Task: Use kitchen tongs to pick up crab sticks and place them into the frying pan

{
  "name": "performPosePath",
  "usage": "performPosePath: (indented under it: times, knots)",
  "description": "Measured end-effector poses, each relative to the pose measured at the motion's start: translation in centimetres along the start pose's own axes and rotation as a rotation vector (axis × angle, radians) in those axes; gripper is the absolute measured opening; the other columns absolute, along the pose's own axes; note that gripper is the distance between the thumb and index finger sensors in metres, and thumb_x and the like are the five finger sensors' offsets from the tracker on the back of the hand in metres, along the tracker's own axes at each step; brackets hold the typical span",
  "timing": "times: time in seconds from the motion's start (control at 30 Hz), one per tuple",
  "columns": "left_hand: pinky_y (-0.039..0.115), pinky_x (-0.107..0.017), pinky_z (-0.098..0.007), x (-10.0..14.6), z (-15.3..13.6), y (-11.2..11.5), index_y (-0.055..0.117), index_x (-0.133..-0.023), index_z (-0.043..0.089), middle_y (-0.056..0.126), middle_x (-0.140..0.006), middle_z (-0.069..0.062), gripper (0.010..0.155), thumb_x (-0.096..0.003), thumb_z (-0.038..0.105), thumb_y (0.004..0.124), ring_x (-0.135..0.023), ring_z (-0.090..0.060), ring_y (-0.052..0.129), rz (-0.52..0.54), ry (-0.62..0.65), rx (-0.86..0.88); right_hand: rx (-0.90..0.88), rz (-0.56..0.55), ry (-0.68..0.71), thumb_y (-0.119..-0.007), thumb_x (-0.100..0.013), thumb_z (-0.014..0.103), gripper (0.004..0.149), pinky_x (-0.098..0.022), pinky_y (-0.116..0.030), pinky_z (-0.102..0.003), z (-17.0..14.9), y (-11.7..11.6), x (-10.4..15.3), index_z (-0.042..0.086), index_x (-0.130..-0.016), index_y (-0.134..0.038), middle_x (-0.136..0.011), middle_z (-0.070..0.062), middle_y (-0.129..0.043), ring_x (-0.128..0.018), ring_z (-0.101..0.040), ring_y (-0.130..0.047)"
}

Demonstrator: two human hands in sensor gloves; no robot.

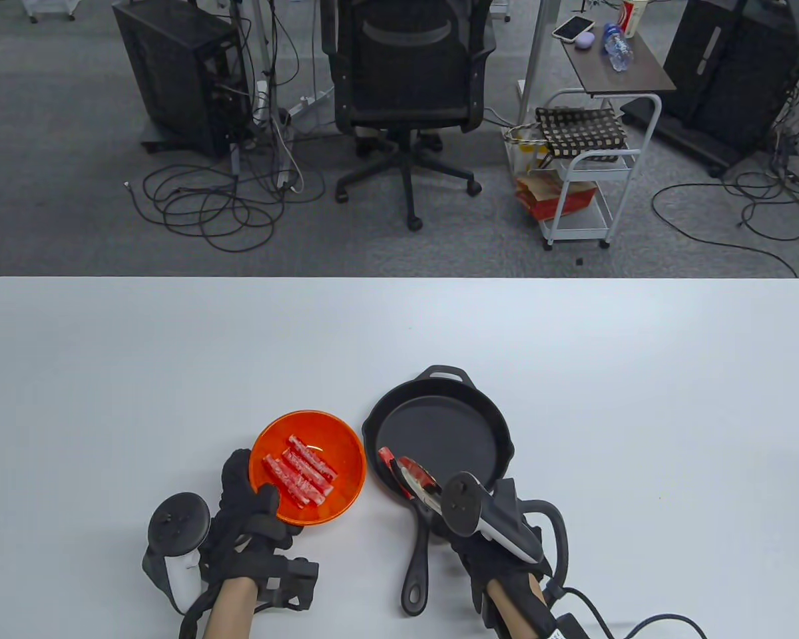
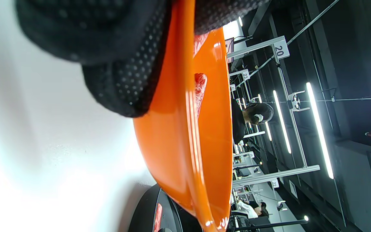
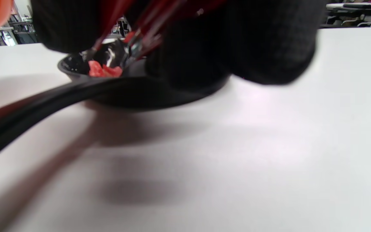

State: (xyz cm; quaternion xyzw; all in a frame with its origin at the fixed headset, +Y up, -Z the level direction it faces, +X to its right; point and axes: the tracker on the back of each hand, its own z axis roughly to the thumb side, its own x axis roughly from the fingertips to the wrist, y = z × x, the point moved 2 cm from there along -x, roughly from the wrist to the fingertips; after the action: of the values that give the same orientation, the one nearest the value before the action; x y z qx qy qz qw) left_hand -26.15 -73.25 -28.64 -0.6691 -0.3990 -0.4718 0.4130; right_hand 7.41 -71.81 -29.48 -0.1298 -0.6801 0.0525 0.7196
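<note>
Table view: tongs [image 1: 409,474] held in right hand [image 1: 499,552], fingers curled round handles, tips over near-left rim of pan [image 1: 439,439]. Red piece between tips seen in right wrist view, likely crab stick [image 3: 103,70]; whether clamped or released cannot be told. Bowl [image 1: 346,489] steadied by left hand [image 1: 253,526], thumb over rim; four sticks [image 1: 301,476] left inside. Step judged: delivery into pan. Next: tips to be opened, tongs carried back to bowl.

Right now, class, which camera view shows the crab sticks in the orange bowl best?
The table view: the crab sticks lie fully visible in the orange bowl, seen from above. The left wrist view shows the bowl edge-on, with only slivers of them past the rim. The right wrist view shows just a corner of the bowl.
</note>
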Motion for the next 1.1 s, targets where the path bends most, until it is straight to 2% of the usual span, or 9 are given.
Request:
performPosePath:
  times: [0.33,0.67,0.87,0.93,1.1]
  knots:
    - [0.093,-0.014,-0.027,0.0,-0.1,0.0,0.036,-0.115,0.022,0.063,-0.110,-0.017,0.067,-0.0573,0.021,0.070,-0.027,-0.028,0.106,-0.002,-0.002,-0.003,0.000,-0.004,-0.004,-0.075,-0.054,0.050,0.063,-0.023,-0.091,-0.036,0.0,-0.1,-0.1,0.016,-0.105,-0.065,-0.079,-0.012,-0.093,-0.040,-0.024,-0.102]
    - [0.093,-0.014,-0.027,-0.1,-0.1,0.3,0.036,-0.115,0.022,0.063,-0.110,-0.017,0.067,-0.0573,0.021,0.071,-0.027,-0.028,0.106,-0.017,0.003,-0.019,-0.056,-0.208,-0.021,-0.073,-0.054,0.052,0.065,-0.024,-0.091,-0.036,-0.1,2.1,1.5,0.015,-0.107,-0.063,-0.081,-0.013,-0.092,-0.041,-0.024,-0.101]
    - [0.093,-0.014,-0.027,0.0,0.1,0.9,0.036,-0.115,0.022,0.063,-0.110,-0.017,0.067,-0.0574,0.021,0.071,-0.027,-0.027,0.106,-0.038,0.014,-0.036,-0.090,-0.377,0.065,-0.073,-0.053,0.054,0.066,-0.024,-0.091,-0.035,1.1,3.2,3.1,0.016,-0.107,-0.062,-0.081,-0.012,-0.091,-0.041,-0.023,-0.101]
    - [0.093,-0.014,-0.027,0.1,0.2,1.1,0.036,-0.115,0.022,0.063,-0.110,-0.017,0.067,-0.0574,0.021,0.071,-0.027,-0.028,0.106,-0.047,0.019,-0.043,-0.096,-0.405,0.110,-0.072,-0.053,0.054,0.066,-0.024,-0.091,-0.035,1.8,3.3,3.4,0.016,-0.107,-0.062,-0.081,-0.012,-0.091,-0.041,-0.023,-0.101]
    - [0.093,-0.014,-0.027,0.2,0.4,1.6,0.036,-0.115,0.022,0.063,-0.110,-0.017,0.067,-0.0573,0.021,0.071,-0.027,-0.028,0.106,-0.068,0.033,-0.059,-0.065,-0.387,0.185,-0.072,-0.053,0.054,0.066,-0.025,-0.091,-0.035,3.6,2.7,3.8,0.016,-0.107,-0.062,-0.081,-0.012,-0.091,-0.041,-0.023,-0.101]
